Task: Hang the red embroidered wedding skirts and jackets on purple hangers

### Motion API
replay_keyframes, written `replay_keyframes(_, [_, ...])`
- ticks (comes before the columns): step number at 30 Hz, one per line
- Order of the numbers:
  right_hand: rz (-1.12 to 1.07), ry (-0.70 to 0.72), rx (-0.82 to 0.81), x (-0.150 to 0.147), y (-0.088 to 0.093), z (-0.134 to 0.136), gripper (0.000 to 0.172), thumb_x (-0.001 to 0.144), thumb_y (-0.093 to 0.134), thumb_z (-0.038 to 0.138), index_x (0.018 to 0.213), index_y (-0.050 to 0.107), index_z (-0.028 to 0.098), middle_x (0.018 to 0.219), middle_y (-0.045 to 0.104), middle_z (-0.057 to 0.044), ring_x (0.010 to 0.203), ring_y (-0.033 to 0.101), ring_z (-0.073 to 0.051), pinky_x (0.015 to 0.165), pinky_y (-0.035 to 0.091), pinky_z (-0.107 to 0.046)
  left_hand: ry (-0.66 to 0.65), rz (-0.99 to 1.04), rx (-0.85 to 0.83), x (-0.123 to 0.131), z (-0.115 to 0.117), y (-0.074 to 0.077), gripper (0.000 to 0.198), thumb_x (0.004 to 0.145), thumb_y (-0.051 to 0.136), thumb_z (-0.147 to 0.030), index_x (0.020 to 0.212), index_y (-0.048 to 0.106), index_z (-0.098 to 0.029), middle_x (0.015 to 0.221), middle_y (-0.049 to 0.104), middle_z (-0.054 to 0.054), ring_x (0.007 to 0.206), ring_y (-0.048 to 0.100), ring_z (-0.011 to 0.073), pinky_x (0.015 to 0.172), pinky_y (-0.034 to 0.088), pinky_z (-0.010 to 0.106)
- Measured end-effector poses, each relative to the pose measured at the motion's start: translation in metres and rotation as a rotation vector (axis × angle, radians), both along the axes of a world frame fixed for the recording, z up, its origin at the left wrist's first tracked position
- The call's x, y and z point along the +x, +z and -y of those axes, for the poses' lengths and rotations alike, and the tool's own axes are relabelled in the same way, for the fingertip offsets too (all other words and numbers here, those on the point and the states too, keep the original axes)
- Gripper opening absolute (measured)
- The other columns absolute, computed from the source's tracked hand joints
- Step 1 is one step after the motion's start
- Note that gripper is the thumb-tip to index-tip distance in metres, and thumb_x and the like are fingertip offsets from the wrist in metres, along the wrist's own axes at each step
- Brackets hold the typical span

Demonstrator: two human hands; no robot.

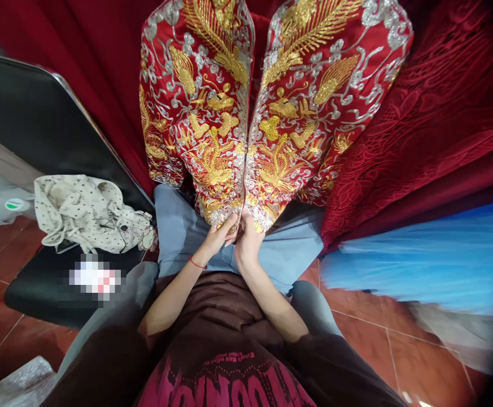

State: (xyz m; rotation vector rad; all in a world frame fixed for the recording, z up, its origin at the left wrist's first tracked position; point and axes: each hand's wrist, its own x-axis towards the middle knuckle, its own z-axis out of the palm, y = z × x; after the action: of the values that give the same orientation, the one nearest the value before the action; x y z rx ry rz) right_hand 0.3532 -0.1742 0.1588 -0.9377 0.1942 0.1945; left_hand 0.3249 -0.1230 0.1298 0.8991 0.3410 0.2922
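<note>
A red jacket (284,113) with gold and silver embroidery spreads before me, its lower part lying over my lap. Its two front edges meet along a line running down the middle and part toward the top. At the bottom hem, my left hand (223,233) grips the jacket with thumb on top, a red string round the wrist. Right beside it, my right hand (249,240) pinches the hem at the other front edge. The fingertips of both hands are partly hidden under the cloth.
To the left stands a black chair (38,288) carrying a white spotted cloth bag (85,212) and a blurred-out item. Dark red lace fabric (411,124) hangs on the right, above blue tulle (432,254). Red tiles (369,345) cover the floor.
</note>
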Motion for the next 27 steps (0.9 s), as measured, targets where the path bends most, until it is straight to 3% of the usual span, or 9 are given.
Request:
replay_keyframes(3, [0.001, 0.030, 0.048, -0.004, 0.001, 0.000, 0.043, 0.066, 0.073, 0.028, 0.106, 0.064, 0.016, 0.094, 0.072, -0.002, 0.082, 0.067, -0.013, 0.083, 0.057, -0.028, -0.017, 0.041, -0.059, -0.002, -0.001, 0.005, 0.060, 0.076, 0.074, -0.059, 0.052, 0.037, -0.018, 0.040, 0.025, -0.010, 0.034, 0.023, 0.0017, 0.034, 0.017, 0.017])
replay_keyframes(8, [0.048, 0.044, 0.010, -0.013, 0.002, 0.000, 0.045, 0.067, 0.072, 0.031, 0.110, 0.063, 0.018, 0.098, 0.071, -0.003, 0.085, 0.066, -0.014, 0.087, 0.056, -0.031, -0.010, 0.066, -0.171, -0.006, -0.004, 0.016, 0.054, 0.086, 0.068, -0.047, 0.056, 0.035, -0.018, 0.041, 0.022, -0.010, 0.033, 0.020, 0.0018, 0.034, 0.019, 0.015])
replay_keyframes(16, [0.053, 0.050, -0.012, -0.014, 0.005, 0.002, 0.030, 0.067, 0.070, 0.031, 0.094, 0.066, 0.018, 0.086, 0.069, -0.002, 0.079, 0.064, -0.013, 0.077, 0.057, -0.027, 0.002, 0.034, -0.037, -0.008, 0.001, 0.023, 0.064, 0.076, 0.073, -0.059, 0.050, 0.032, -0.018, 0.041, 0.021, -0.010, 0.034, 0.020, 0.0012, 0.034, 0.016, 0.016])
replay_keyframes(21, [0.042, 0.049, 0.039, -0.015, 0.009, 0.002, 0.039, 0.066, 0.071, 0.028, 0.104, 0.065, 0.020, 0.099, 0.071, -0.002, 0.085, 0.065, -0.013, 0.084, 0.057, -0.028, 0.047, -0.005, -0.065, -0.008, 0.001, 0.022, 0.059, 0.076, 0.075, -0.054, 0.052, 0.036, -0.018, 0.041, 0.022, -0.010, 0.034, 0.022, 0.0014, 0.034, 0.018, 0.016])
replay_keyframes(27, [0.031, 0.048, 0.039, -0.015, 0.009, 0.002, 0.035, 0.065, 0.072, 0.028, 0.098, 0.065, 0.019, 0.094, 0.071, -0.002, 0.082, 0.065, -0.013, 0.080, 0.057, -0.027, 0.086, -0.023, -0.057, -0.009, 0.002, 0.023, 0.055, 0.074, 0.078, -0.053, 0.055, 0.039, -0.018, 0.042, 0.027, -0.010, 0.034, 0.024, 0.0015, 0.033, 0.018, 0.015])
